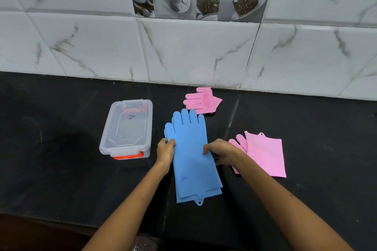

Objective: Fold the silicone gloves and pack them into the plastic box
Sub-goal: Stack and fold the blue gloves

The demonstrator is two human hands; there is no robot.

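Note:
Two blue silicone gloves (191,155) lie stacked flat on the black counter, fingers toward the wall. My left hand (165,150) pinches their left edge near the thumb. My right hand (219,152) grips their right edge at mid-length. A folded pink glove (201,100) lies behind them near the wall. Another pink glove (265,154) lies folded to the right, partly under my right wrist. The clear plastic box (127,128) stands to the left with its lid on and orange latches.
The black counter (61,169) runs to a marble-tiled wall (193,53) at the back. Its front edge is close to my body.

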